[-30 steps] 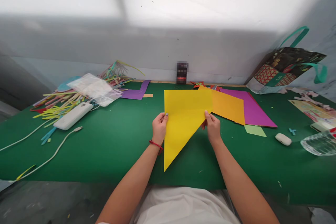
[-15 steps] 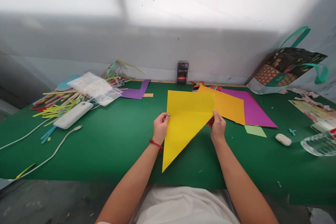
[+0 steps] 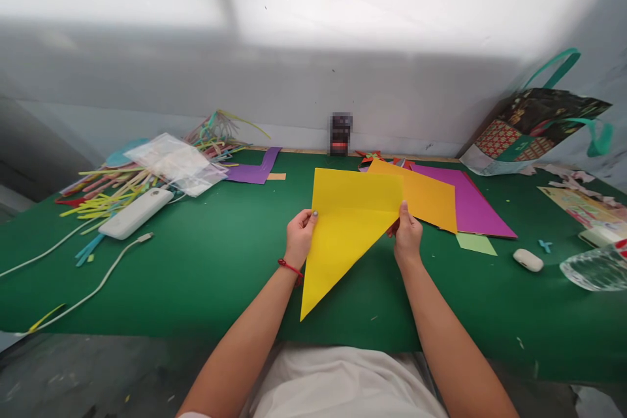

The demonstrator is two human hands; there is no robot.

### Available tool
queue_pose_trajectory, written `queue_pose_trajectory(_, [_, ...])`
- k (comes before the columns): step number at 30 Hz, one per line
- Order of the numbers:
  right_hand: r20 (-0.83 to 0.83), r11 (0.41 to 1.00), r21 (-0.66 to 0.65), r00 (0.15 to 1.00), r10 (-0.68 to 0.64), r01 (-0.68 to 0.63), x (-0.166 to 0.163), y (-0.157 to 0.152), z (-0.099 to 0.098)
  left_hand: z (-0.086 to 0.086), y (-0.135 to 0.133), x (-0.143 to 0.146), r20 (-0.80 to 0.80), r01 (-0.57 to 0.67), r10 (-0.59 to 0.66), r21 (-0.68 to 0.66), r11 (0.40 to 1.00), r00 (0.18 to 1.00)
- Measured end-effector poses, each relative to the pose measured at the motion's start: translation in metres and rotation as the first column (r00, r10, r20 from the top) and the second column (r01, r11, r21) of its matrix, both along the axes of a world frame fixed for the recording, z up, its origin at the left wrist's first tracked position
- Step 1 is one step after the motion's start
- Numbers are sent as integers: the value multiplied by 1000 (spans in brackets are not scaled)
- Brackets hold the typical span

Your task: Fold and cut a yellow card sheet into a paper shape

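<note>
Between my two hands a sheet of yellow paper (image 3: 347, 228) is held up above the green table. It is folded on a diagonal, with a strip along the top and a point hanging down at lower left. My left hand (image 3: 300, 235) pinches its left edge, thumb in front and fingers behind. At the right corner my right hand (image 3: 407, 234) grips the paper, thumb up along the edge. The fingertips behind the sheet are partly hidden. An orange sheet (image 3: 431, 199) lies just beyond my right hand, overlapping a magenta sheet (image 3: 475, 202).
On the left are a pile of coloured paper strips (image 3: 110, 199), a clear plastic packet (image 3: 176, 163), a white power bank (image 3: 136, 214) and a cable (image 3: 110, 281). To the right lie a white case (image 3: 528, 260), a plastic bottle (image 3: 595, 271) and a patterned bag (image 3: 524, 130).
The yellow paper has shifted very slightly, its right corner a little further right and its lower tip a little left. Both hands keep their hold.
</note>
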State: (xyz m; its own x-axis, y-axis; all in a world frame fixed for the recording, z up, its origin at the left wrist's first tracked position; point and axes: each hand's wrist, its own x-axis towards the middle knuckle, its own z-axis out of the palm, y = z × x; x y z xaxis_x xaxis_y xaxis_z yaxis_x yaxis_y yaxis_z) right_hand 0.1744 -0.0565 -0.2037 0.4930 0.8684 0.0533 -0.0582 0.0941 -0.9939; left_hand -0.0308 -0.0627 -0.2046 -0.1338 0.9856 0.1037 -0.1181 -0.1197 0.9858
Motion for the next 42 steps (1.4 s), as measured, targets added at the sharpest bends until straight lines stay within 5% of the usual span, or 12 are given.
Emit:
queue_pose_trajectory(25, [-92,1000,7,996,14,-13,2,4,-6,2,-2,2,40,14,-13,-18,1000,999])
queue_pose_trajectory(32, [86,958,-57,954,286,-282,-14,-3,-7,1,-1,-1,79,-25,28,-40,999,996])
queue_pose_trajectory(37, [71,947,-26,945,320,-319,-16,-3,-9,1,0,-1,90,-30,34,-41,999,995])
queue_pose_trajectory(39, [50,907,-30,905,422,-421,-20,-5,-10,1,1,-1,114,-36,41,-40,999,993])
queue_pose_trajectory(42, [55,759,-104,759,649,-642,-29,-8,-13,2,1,-1,145,-62,67,-41,997,987])
